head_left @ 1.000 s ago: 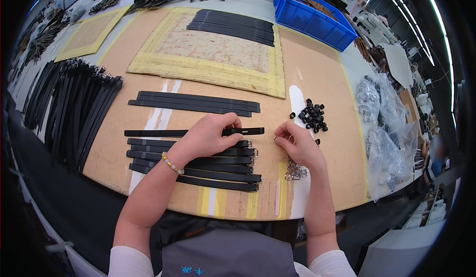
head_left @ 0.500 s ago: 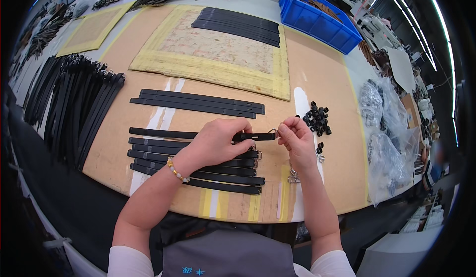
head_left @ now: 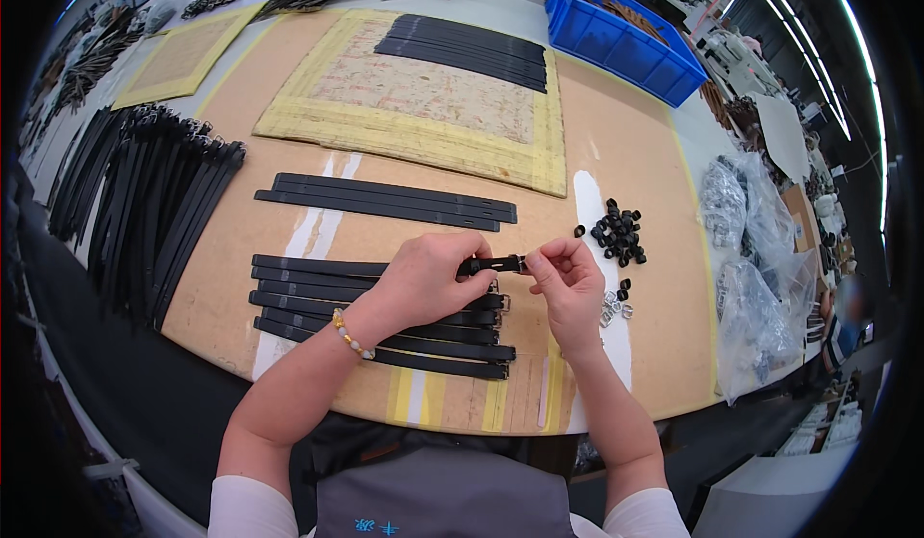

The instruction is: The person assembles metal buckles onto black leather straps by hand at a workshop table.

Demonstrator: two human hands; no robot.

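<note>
My left hand (head_left: 423, 278) is closed on a black belt strap (head_left: 495, 265) near its slotted end; the rest of the strap runs out leftward beneath the hand. At the strap's tip, my right hand (head_left: 570, 293) pinches a small metal buckle (head_left: 523, 265), partly hidden by the fingers. Whether the strap end is folded round the buckle's bar is too small to tell. Below the left wrist, several black straps with buckles (head_left: 443, 352) lie in a row, partly covered by my left hand and forearm.
Plain black straps (head_left: 385, 198) lie farther up the table, more on a yellow-edged board (head_left: 462, 52). To the right are black keeper loops (head_left: 616, 230) and loose metal buckles (head_left: 613, 307). A strap bundle (head_left: 144, 201) lies left, a blue crate (head_left: 626, 38) far right, plastic bags (head_left: 756, 278) at the right edge.
The buckle has come from just above the strap's tip down onto it. My right hand has turned and shifted slightly, uncovering the loose buckles beside it. My left hand keeps its grip.
</note>
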